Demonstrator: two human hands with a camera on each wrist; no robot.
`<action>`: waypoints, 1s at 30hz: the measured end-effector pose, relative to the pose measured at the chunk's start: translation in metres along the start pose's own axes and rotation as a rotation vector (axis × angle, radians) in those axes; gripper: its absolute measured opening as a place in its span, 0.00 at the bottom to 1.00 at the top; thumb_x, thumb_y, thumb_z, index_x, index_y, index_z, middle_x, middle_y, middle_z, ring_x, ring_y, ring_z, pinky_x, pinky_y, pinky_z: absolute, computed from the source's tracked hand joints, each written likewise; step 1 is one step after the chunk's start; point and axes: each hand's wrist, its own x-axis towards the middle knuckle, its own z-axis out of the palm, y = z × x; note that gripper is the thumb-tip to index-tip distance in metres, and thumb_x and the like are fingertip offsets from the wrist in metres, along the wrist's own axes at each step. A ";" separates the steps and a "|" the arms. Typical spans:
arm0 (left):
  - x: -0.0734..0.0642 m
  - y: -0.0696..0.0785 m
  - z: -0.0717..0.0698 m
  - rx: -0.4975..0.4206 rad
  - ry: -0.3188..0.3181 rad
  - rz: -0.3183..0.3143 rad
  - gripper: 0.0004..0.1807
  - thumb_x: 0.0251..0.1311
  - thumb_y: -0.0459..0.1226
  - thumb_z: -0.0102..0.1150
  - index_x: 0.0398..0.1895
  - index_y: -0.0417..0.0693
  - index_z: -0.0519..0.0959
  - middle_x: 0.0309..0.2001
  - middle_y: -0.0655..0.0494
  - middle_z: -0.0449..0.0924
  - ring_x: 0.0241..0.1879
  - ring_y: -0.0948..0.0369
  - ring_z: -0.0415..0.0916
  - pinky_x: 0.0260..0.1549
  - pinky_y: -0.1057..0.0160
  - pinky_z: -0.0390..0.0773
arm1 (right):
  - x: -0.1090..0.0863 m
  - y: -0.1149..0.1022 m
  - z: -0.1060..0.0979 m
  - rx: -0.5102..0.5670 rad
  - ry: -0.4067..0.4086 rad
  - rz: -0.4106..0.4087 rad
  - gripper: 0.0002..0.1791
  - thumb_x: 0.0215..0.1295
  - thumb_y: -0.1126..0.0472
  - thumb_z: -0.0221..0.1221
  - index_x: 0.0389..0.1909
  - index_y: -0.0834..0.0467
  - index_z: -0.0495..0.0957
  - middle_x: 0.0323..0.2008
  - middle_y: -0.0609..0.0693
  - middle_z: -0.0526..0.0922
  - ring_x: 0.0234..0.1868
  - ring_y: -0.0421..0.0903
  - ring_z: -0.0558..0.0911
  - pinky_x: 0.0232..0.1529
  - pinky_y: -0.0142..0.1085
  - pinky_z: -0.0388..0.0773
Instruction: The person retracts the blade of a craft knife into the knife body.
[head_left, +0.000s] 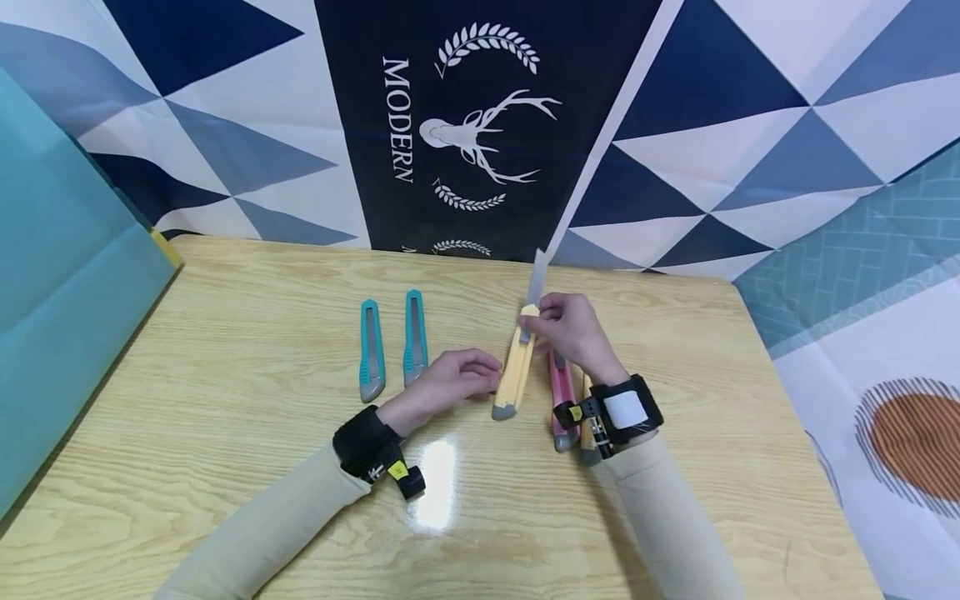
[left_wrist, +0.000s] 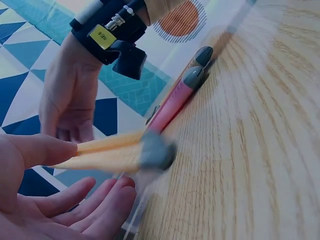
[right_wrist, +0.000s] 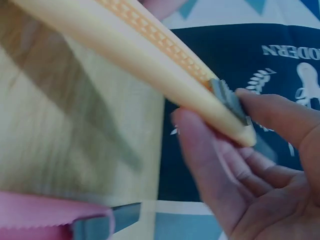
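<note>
My right hand [head_left: 576, 332] grips a yellow utility knife [head_left: 513, 375] near its front end, with the thumb at the grey slider [right_wrist: 227, 100]. Its blade [head_left: 537, 279] is extended and points toward the back wall. The knife tilts across the gap between my hands, its grey butt end [left_wrist: 157, 151] toward me. My left hand [head_left: 450, 379] is beside the handle with fingers loosely bent and the palm turned to it; in the left wrist view, the thumb overlaps the handle. Under my right wrist lie a pink utility knife [head_left: 561, 387] and another yellow one [head_left: 590, 455], partly hidden.
Two teal utility knives [head_left: 371, 350] [head_left: 414, 333] lie side by side on the wooden table [head_left: 262, 375], left of centre; my left hand partly covers one. A patterned cloth [head_left: 487, 125] hangs behind the table's back edge. A light-blue panel [head_left: 67, 292] stands along the left side.
</note>
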 end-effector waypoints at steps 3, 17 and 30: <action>-0.002 -0.002 -0.001 0.050 -0.001 0.001 0.14 0.60 0.33 0.58 0.49 0.38 0.75 0.41 0.47 0.80 0.41 0.61 0.77 0.43 0.59 0.79 | -0.003 -0.003 -0.001 0.081 0.025 -0.082 0.10 0.59 0.63 0.62 0.34 0.67 0.76 0.29 0.61 0.80 0.25 0.52 0.82 0.25 0.47 0.83; -0.010 -0.011 -0.008 -0.053 -0.082 -0.015 0.09 0.58 0.32 0.60 0.41 0.39 0.80 0.34 0.45 0.84 0.34 0.50 0.80 0.32 0.57 0.84 | -0.014 -0.011 0.000 0.199 0.082 -0.180 0.14 0.58 0.60 0.63 0.41 0.65 0.78 0.32 0.60 0.81 0.28 0.50 0.82 0.25 0.38 0.84; -0.011 -0.013 -0.008 -0.046 -0.009 0.031 0.09 0.52 0.34 0.66 0.36 0.39 0.83 0.30 0.47 0.85 0.33 0.53 0.81 0.34 0.58 0.84 | -0.019 -0.014 0.004 0.328 0.103 -0.230 0.13 0.59 0.61 0.63 0.43 0.65 0.80 0.36 0.58 0.83 0.32 0.52 0.82 0.32 0.35 0.84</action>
